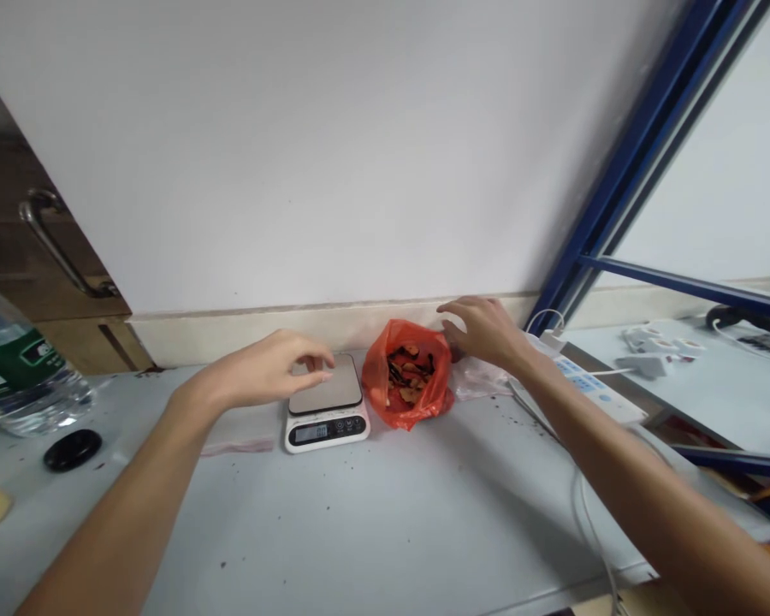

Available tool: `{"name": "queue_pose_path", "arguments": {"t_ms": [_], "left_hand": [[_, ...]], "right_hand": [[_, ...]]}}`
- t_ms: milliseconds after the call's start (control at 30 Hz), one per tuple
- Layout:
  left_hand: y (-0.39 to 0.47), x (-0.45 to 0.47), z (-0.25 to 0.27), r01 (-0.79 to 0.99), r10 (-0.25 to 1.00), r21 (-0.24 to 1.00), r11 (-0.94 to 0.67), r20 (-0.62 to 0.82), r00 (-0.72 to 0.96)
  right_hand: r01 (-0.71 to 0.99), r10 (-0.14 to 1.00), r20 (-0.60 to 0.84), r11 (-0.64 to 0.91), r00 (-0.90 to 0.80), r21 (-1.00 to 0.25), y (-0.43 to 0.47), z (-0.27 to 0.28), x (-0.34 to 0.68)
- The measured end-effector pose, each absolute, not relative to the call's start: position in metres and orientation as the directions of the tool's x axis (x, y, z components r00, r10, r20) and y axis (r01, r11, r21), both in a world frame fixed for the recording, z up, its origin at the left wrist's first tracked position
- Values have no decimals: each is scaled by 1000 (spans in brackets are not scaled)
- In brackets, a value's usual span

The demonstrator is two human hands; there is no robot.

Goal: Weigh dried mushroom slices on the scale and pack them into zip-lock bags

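Hovering left hand [286,364]: above the scale [330,392], fingers loosely curled, thumb apart; I see nothing held.
Right hand [484,329]: thumb and forefinger parted by the far right rim of the red bag [377,382]; any grip, I can't tell.
Red bag: already open, just right of the scale, dried slices [411,374] inside.
Scale: display [319,431] lit, digits too small for me.

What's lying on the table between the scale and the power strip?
In the head view, the open red bag of dried brown pieces, then some crumpled clear plastic.
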State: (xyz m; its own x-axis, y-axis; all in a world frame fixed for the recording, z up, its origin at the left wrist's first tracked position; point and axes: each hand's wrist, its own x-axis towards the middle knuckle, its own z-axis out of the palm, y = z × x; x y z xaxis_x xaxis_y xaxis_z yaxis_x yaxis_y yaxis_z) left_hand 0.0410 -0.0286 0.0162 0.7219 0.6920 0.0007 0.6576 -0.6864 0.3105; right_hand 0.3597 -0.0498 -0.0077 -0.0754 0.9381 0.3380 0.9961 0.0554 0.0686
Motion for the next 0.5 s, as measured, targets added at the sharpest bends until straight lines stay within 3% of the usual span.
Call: {"name": "queue_pose_path", "arguments": {"t_ms": [67, 167, 233, 500], "left_hand": [[-25, 33, 17, 701, 721, 303, -646, -61, 690], [-23, 22, 17, 746, 748, 270, -609, -117, 653], [-23, 18, 18, 768, 764, 265, -583, -142, 629], [-29, 16, 22, 780, 779, 289, -555, -147, 609]], "right_hand": [[998, 964, 259, 58, -56, 3, -51, 0, 337], [990, 981, -135, 143, -141, 3, -47, -2, 302], [988, 940, -306, 150, -152, -32, -40, -10, 285], [995, 915, -394, 66, -93, -80, -16, -25, 263]]}}
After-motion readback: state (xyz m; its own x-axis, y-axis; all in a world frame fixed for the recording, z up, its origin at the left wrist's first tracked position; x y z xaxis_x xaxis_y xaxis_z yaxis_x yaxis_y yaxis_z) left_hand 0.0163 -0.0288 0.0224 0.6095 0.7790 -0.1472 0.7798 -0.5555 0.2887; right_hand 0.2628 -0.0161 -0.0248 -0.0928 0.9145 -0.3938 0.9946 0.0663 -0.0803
